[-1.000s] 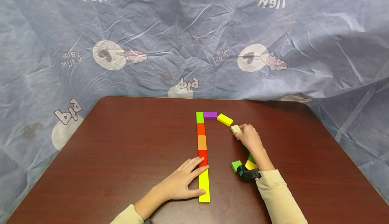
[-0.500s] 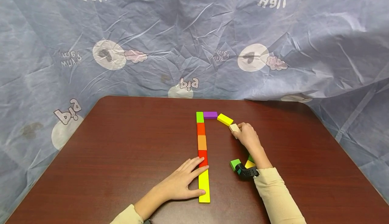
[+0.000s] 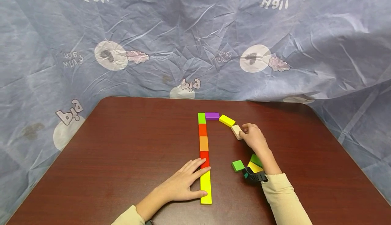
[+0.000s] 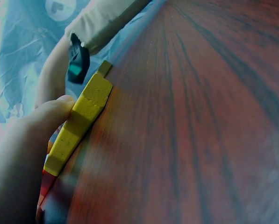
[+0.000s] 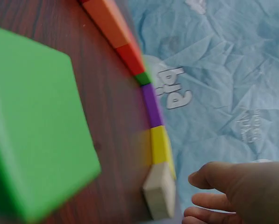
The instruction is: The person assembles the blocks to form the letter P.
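My left hand (image 3: pixel 184 182) lies with spread fingers across a column of blocks. Its fingertips rest on the red block (image 3: pixel 204 154) and its thumb on the yellow block (image 3: pixel 206 184), which the left wrist view shows close up. Above them run an orange block (image 3: pixel 203 143), an orange-red block (image 3: pixel 203 130) and a light green block (image 3: pixel 202 118). A purple block (image 3: pixel 212 116) and a yellow block (image 3: pixel 227 120) bend right to a bare wooden block (image 3: pixel 236 130). Beside that wooden block, my right hand (image 3: pixel 255 139) holds nothing; the right wrist view shows a gap between them.
A loose green block (image 3: pixel 238 165), a darker green block (image 3: pixel 256 160) and a yellow block (image 3: pixel 254 167) lie near the right wrist, partly behind its black strap (image 3: pixel 256 176). A printed cloth (image 3: pixel 195 48) hangs behind the brown table (image 3: pixel 137 133).
The wooden block was slid up-left against the yellow block's end. My right hand has since let go and shifted slightly right. The left hand has stayed in place.
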The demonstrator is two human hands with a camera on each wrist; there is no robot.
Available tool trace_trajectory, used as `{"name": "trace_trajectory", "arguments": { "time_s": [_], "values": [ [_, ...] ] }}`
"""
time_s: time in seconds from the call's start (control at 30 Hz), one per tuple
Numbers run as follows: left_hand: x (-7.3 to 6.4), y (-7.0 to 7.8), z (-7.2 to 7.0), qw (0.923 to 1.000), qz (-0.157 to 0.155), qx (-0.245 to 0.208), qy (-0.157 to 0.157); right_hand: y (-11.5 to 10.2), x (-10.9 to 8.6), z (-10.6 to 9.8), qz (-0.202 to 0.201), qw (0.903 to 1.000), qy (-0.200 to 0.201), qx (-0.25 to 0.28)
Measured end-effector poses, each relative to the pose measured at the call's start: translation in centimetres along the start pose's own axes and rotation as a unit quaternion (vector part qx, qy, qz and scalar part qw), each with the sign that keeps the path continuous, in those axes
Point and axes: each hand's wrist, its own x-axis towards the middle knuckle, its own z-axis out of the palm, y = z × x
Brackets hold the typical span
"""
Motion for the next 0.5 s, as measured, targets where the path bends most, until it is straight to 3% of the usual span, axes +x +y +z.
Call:
{"name": "trace_trajectory", "arguments": {
  "time_s": [0.27,0.37,0.5],
  "values": [
    [0.1,0.2,-0.3,1.0000,0.000,0.001,-0.002,1.7,-3.1,-2.2,-0.052,0.9981,-0.032,-0.002],
    [0.1,0.2,-0.2,1.0000,-0.002,-0.002,-0.004,2.5,-4.1,-2.8,-0.074,0.9938,-0.082,-0.011],
    [0.1,0.2,-0.2,0.9999,-0.006,-0.006,-0.008,3.4,-5.1,-3.7,-0.090,0.9798,-0.178,-0.023]
  ]
}}
